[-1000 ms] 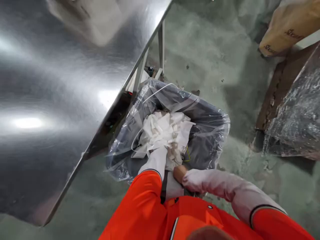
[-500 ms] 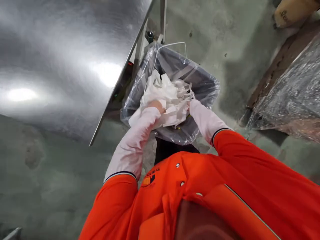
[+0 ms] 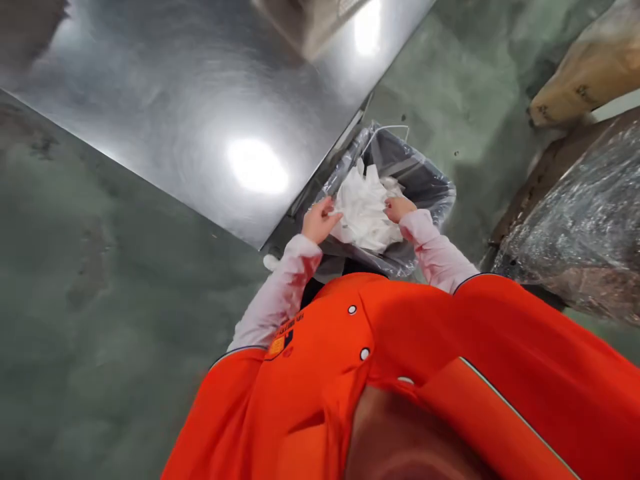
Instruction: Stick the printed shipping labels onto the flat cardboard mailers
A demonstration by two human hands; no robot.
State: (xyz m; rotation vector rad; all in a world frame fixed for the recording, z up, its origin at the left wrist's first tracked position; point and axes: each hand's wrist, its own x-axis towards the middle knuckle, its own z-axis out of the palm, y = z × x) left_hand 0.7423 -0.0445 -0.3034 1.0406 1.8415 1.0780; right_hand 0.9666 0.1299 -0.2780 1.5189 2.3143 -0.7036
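Observation:
A bin lined with a clear plastic bag stands on the floor beside the metal table, with a thin white wire handle up at its far edge. Crumpled white sheets or scraps are heaped inside it. My left hand is above the bin's left rim, fingers apart, with nothing seen in it. At the right side of the heap is my right hand, its fingers curled in against the white material; what they pinch, if anything, is too small to make out.
A shiny metal table fills the upper left, with blurred brown objects on it. Plastic-wrapped goods stand at the right, a tan sack behind them. A small white item shows by my left forearm.
My left hand has come up out of the white heap and opened. My right hand has lifted a little and shows more. The view has shifted, bringing more of the table in.

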